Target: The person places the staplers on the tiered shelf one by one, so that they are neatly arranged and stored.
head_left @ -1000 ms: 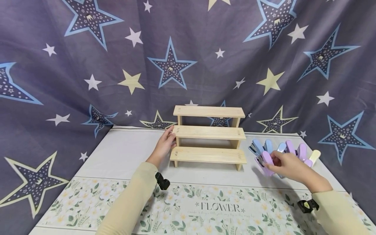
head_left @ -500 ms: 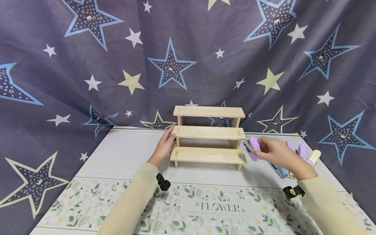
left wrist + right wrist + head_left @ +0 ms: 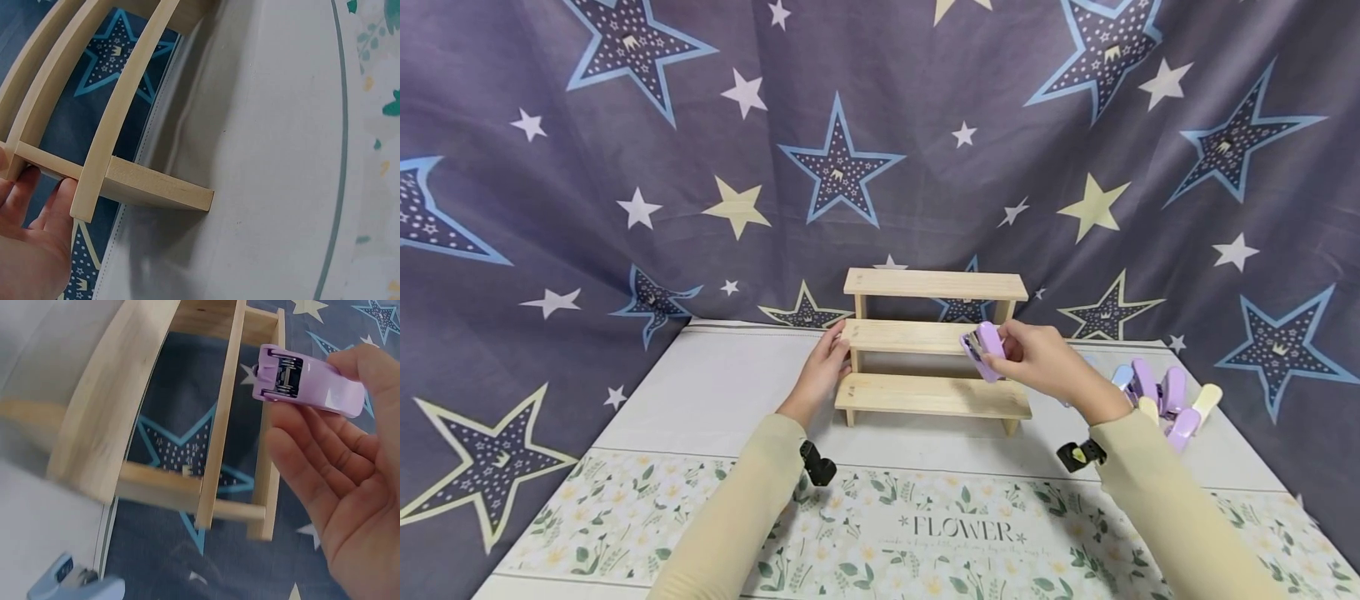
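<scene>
A three-tier wooden shelf [image 3: 917, 393] of pale wood stands on the table near the curtain. My left hand [image 3: 817, 375] grips its left end around the middle step; in the left wrist view the fingers [image 3: 57, 206] lie against the side board. Between thumb and fingers, my right hand [image 3: 1037, 358] holds a purple stapler [image 3: 988, 340] by one end. That stapler is tilted in front of the right part of the middle step. The right wrist view shows the purple stapler [image 3: 312, 384] apart from the wood.
Several more staplers, purple [image 3: 1172, 390], blue [image 3: 1122, 377] and cream [image 3: 1206, 402], lie in a group to the right of the shelf, partly behind the right arm. A floral cloth strip [image 3: 962, 533] runs along the table front. A starry curtain [image 3: 925, 208] hangs behind.
My right hand has carried the purple stapler leftward and up from the stapler group to the middle step of the shelf. The left hand stays on the shelf's left end.
</scene>
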### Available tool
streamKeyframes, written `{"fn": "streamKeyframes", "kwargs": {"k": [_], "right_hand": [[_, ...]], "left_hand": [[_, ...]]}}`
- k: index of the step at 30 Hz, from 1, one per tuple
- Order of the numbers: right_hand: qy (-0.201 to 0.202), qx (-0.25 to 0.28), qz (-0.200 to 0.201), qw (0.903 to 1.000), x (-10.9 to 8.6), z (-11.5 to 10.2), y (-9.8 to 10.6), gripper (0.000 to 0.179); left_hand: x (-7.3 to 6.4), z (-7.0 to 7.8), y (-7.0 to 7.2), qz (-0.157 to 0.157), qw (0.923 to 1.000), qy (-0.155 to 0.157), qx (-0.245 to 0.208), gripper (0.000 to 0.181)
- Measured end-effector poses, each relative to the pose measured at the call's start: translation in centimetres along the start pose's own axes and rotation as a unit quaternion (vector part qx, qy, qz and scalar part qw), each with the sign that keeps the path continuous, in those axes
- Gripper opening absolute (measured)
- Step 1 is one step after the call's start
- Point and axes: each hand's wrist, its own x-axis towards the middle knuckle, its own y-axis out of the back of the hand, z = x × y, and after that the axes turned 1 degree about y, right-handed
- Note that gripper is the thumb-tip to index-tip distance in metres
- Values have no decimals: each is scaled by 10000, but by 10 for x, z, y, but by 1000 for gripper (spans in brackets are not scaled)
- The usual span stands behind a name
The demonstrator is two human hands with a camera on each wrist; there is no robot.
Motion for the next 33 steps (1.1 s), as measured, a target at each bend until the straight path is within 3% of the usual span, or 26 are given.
{"fn": "streamKeyframes", "kwargs": {"k": [5, 12, 22, 29, 33], "right_hand": [[29, 87, 151, 9998, 20, -7, -10, 19], [18, 368, 463, 9982, 47, -19, -25, 22], [-491, 650, 1001, 9916, 93, -37, -32, 27], [-1010, 893, 966, 9861, 123, -47, -34, 34], [-1249, 764, 975, 9844, 136, -48, -39, 37]], "left_hand": [[-3, 5, -1, -7, 10000, 27, 59, 52], [-3, 1, -1, 63, 9998, -14, 182, 52], [-1, 2, -1, 32, 9999, -63, 119, 51], [-2, 2, -1, 61, 9999, -53, 125, 51], [-2, 1, -2, 88, 9999, -58, 118, 52]]}}
